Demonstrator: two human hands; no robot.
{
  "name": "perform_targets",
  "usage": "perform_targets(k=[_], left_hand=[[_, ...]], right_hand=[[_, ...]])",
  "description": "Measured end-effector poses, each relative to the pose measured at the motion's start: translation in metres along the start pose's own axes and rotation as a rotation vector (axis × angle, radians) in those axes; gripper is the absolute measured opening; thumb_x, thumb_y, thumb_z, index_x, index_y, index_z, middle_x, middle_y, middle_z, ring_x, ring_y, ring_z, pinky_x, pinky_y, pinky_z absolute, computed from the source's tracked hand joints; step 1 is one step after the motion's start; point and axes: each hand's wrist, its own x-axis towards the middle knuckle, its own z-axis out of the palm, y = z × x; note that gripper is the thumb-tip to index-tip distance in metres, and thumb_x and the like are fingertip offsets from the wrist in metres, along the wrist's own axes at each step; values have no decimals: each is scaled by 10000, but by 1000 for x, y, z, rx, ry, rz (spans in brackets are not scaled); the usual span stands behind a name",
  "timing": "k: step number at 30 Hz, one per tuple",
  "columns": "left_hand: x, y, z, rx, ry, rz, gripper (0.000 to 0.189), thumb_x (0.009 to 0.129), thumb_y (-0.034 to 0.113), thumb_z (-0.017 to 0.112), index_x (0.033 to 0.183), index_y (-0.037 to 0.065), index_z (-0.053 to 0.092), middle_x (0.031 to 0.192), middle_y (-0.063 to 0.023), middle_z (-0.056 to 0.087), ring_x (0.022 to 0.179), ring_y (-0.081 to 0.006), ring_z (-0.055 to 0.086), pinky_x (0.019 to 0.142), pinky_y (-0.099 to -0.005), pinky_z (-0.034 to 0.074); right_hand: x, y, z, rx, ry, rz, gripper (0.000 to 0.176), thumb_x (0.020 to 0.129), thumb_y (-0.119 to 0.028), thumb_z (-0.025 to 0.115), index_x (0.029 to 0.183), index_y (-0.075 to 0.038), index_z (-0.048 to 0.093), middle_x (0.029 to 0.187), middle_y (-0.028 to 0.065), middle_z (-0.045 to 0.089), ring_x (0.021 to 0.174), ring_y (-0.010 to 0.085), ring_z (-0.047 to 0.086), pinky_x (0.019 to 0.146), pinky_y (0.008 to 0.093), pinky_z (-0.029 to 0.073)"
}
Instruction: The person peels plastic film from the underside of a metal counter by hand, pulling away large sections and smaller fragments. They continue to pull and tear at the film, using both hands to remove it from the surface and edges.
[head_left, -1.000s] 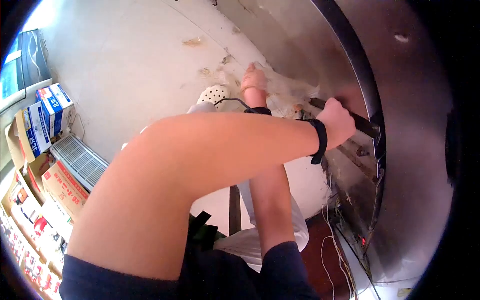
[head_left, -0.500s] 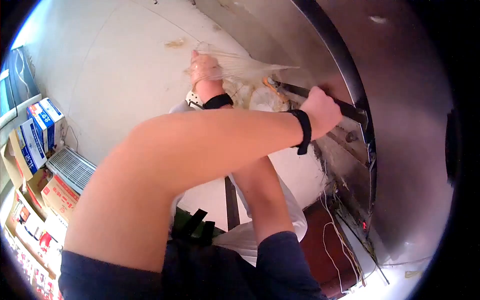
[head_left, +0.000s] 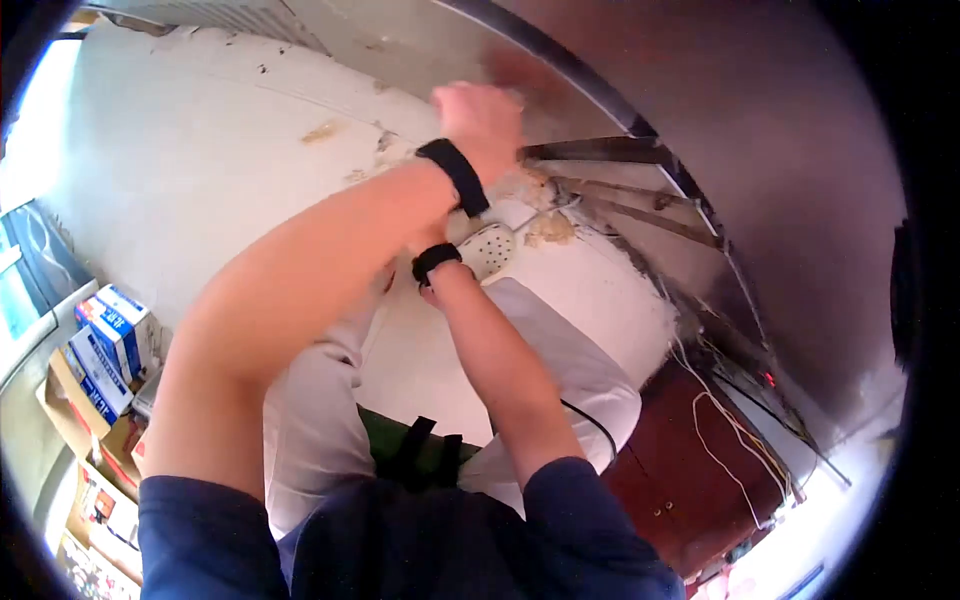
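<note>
My left hand (head_left: 482,125) is stretched forward beside the dark metal bar (head_left: 595,151) of a curved frame. Its fingers look curled and slightly blurred, and anything inside them is hidden. Behind my left forearm, my right hand (head_left: 428,238) is lower down near a pale shoe with holes (head_left: 489,250), its fingers mostly covered. Both wrists wear black bands. Brownish stained material (head_left: 548,228) lies on the pale floor beyond the shoe. No clear plastic film shows now.
Blue-and-white boxes (head_left: 112,330) and an open carton (head_left: 70,395) stand at the left. The curved metal frame (head_left: 560,62) arcs along the right. Loose cables (head_left: 722,465) hang over a dark red cabinet (head_left: 650,480) at the lower right.
My left hand has moved left and up along the frame. My right hand has come down toward me, behind my left forearm. The film around it is out of sight, and the view has shifted.
</note>
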Motion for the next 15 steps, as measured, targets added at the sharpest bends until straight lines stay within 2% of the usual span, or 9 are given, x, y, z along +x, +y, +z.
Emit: perform_targets(k=[2,4,6,7,8,10,11,13,15], left_hand=[[8,-8,10,-84,-79,-185,412,908,392,499,739,60,674,758,-150,666,741,-309,669,600,-419,511],[14,-9,48,-321,-46,-195,429,913,403,492,741,53,672,773,-163,665,764,-322,664,618,-434,514],[19,-7,53,-556,-76,-201,435,937,382,456,783,32,663,822,-193,659,812,-355,643,664,-462,516],[25,-11,60,-557,-10,-156,422,949,351,434,797,28,658,809,-194,658,796,-363,642,662,-461,517],[22,-11,75,-535,7,-101,411,961,320,412,811,24,654,796,-195,656,780,-370,642,660,-460,518],[23,-25,72,-501,2,-19,394,965,303,403,828,30,652,797,-190,658,782,-364,643,661,-457,518],[22,-28,71,-463,-22,78,379,968,287,394,845,36,650,797,-184,659,783,-359,645,662,-454,519],[25,-35,75,-414,-21,127,301,927,244,439,843,52,655,826,-163,668,798,-343,651,675,-446,526],[23,-41,81,-385,9,199,190,858,175,498,841,59,647,838,-159,673,798,-332,657,684,-439,535]], right_hand=[[16,-33,-24,479,138,256,410,854,-323,615,1153,-51,549,1210,91,574,1136,266,513,962,377,417],[27,-57,-32,224,52,304,365,857,-273,605,1137,-46,548,1145,96,609,1078,249,551,919,382,437],[42,-69,7,216,991,494,293,864,-254,575,1074,-50,578,974,108,670,917,278,626,789,408,483],[12,-53,-67,-148,144,229,358,861,-298,569,1121,-53,563,1001,128,660,978,298,614,796,419,477],[17,-26,-61,-155,103,367,391,848,-354,563,1113,-68,580,1001,139,661,979,331,610,796,446,473],[25,-43,-83,-207,23,668,341,852,-329,542,1049,-56,602,997,159,661,954,346,616,795,464,472],[22,-29,-88,-210,26,674,341,852,-329,542,1049,-56,602,997,159,661,954,346,616,795,464,472],[12,-3,-93,-563,16,388,391,827,-357,548,997,-10,604,989,212,644,947,385,600,770,451,474],[16,-24,-107,-477,52,524,306,838,-279,532,976,-15,601,959,215,645,930,388,605,777,468,471]])
